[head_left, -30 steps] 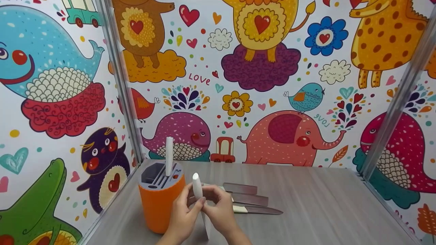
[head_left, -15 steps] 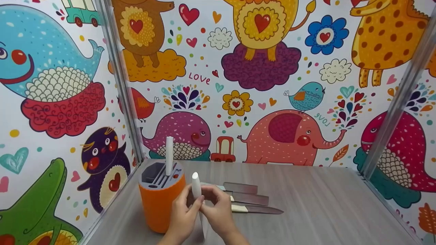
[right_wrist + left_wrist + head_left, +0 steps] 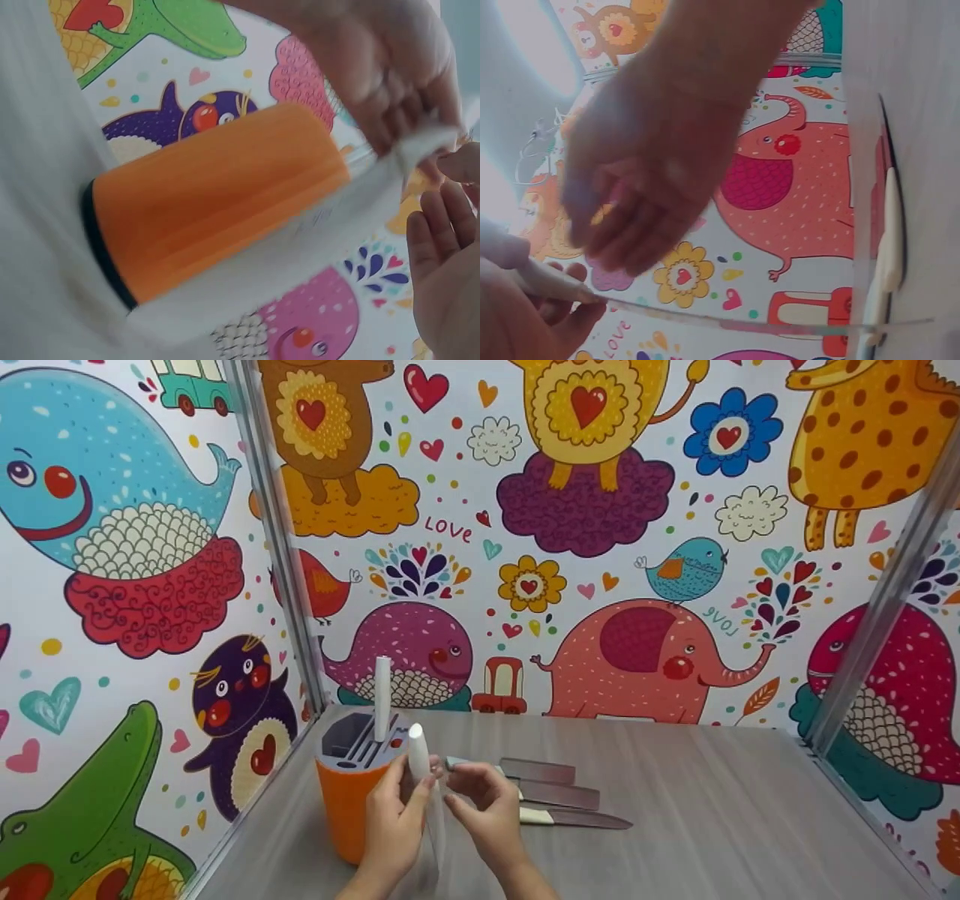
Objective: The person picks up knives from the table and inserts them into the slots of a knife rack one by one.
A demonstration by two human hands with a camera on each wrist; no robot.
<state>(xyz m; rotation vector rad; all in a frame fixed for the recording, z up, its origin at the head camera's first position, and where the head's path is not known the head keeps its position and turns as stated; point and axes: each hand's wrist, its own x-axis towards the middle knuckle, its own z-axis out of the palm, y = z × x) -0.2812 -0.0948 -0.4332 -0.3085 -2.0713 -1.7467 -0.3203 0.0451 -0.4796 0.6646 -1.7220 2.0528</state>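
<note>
My left hand (image 3: 394, 817) grips a white-handled knife (image 3: 418, 750) near the bottom of its handle, blade pointing down. In the right wrist view the knife's broad blade (image 3: 300, 240) overlaps the orange knife block. Just right of the knife, my right hand (image 3: 484, 814) holds nothing, its fingers loosely bent and apart from the handle. To the left stands the orange knife block (image 3: 341, 810) with a grey slotted top. One white knife handle (image 3: 382, 697) sticks up from a slot there. Left fingers hide part of the knife where they wrap it.
Three knives lie on the table behind and right of my right hand: a far one (image 3: 538, 770), a middle one (image 3: 559, 794) and a pointed one (image 3: 592, 818). Their blades point right. Wood-grain tabletop (image 3: 712, 825) extends to printed cartoon walls (image 3: 637, 660).
My right hand has let go of the knife and moved slightly away from it. The left hand, still holding the knife, has shifted slightly left and up. The head view has turned a little left.
</note>
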